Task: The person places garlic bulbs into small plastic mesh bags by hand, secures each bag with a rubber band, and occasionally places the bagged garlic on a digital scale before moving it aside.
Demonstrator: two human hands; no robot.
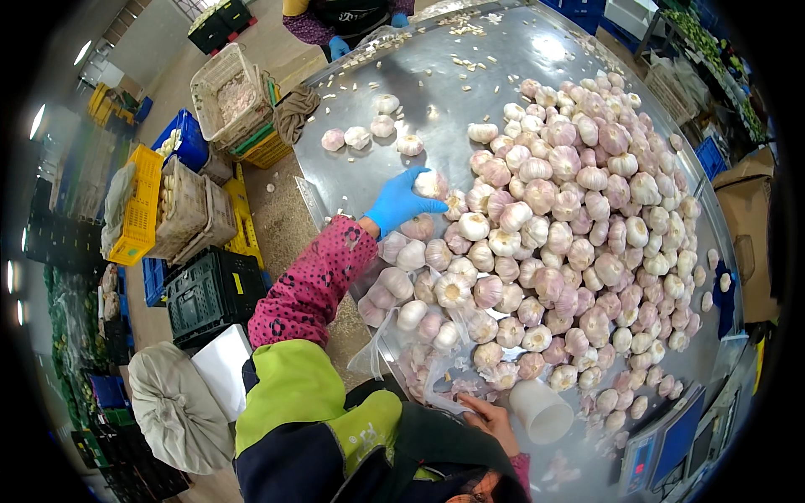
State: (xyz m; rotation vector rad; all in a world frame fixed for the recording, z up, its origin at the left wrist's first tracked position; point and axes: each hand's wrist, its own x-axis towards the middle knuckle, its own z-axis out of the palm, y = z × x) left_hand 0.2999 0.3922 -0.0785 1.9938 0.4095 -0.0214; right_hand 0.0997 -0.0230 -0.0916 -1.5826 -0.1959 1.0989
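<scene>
In a blue glove, my left hand (398, 204) grips a garlic bulb (431, 184) at the left edge of a large pile of garlic bulbs (579, 201). Its thumb and fingers curve around the bulb. A clear plastic bag (436, 387) lies on the near left of the table, with several bulbs in or against it; its exact outline is hard to make out. My right hand (493, 422), bare, is at the bag's near edge and pinches the film; part of the fingers is hidden. A white cup (545, 412) stands just right of that hand.
Loose bulbs (357, 137) lie beyond my left hand on the metal table (436, 92). A scale (662, 444) is at the near right. Crates (214, 289) line the left floor. Across the table is a person (348, 17) with blue gloves. A cardboard box (753, 235) is far right.
</scene>
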